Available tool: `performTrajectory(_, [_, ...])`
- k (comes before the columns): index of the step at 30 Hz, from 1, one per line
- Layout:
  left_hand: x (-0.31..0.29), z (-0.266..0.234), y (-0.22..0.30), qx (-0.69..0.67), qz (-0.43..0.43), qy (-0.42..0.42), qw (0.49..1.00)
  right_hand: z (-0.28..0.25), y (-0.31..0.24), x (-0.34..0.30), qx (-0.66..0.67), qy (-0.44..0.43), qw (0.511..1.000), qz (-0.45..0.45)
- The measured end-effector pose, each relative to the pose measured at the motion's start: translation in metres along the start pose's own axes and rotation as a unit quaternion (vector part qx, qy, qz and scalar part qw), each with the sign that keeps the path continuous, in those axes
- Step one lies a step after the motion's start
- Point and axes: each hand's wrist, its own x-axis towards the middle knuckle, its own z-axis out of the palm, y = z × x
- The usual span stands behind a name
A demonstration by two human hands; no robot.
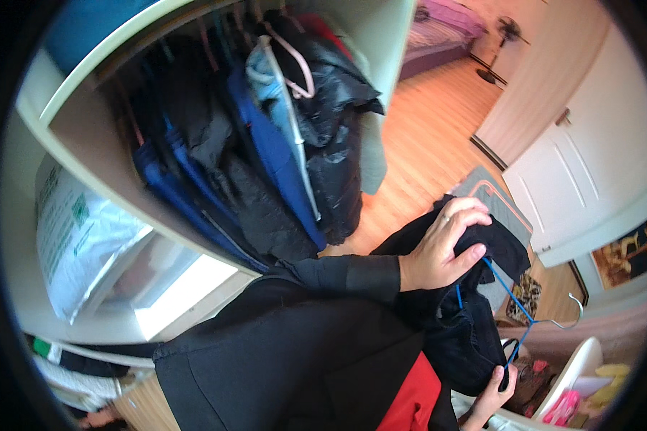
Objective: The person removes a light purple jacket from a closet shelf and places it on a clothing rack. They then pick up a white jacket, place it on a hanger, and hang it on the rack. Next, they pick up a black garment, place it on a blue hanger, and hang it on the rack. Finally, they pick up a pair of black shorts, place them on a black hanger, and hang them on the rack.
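Note:
A dark garment [469, 337], which looks black, hangs about a blue hanger [511, 297] with a pale hook. My left hand [449, 243], a ring on one finger, comes in from the left in a black sleeve. Its fingers curl over the upper part of the garment, with the thumb beside the hanger's blue arm. Lower down, my right hand [494, 391] pinches the garment's other edge by the hanger's lower end. Part of the right fingers is hidden behind the cloth. The hook points right, free of any rail.
An open wardrobe [216, 244] at the left holds several dark and blue clothes [266, 165] on hangers. Below sits a white plastic bag [86, 237]. To the right are a grey mat [482, 188], a white door [575, 158] and an open drawer [571, 377] with colourful items. A fan [507, 32] and bed stand far off.

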Motion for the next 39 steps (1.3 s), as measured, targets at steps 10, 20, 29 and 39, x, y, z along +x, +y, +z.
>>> performTrajectory(10, [-0.1, -0.098, 0.034, 0.317, -0.101, 0.058, 0.941, 0.009, 0.017, 0.046, 0.004, -0.106, 0.99, -0.089])
performTrajectory(20, [-0.103, -0.279, 0.081, 0.546, -0.145, 0.429, 0.705, 0.011, -0.023, 0.061, 0.039, -0.229, 0.964, -0.125])
performTrajectory(29, [-0.102, -0.331, 0.026, 0.358, -0.226, 0.301, 0.855, 0.07, -0.054, 0.042, 0.152, -0.204, 0.964, -0.081])
performTrajectory(39, [-0.124, -0.357, -0.045, 0.356, -0.297, 0.215, 0.859, 0.083, -0.094, 0.007, 0.135, -0.16, 0.976, -0.054])
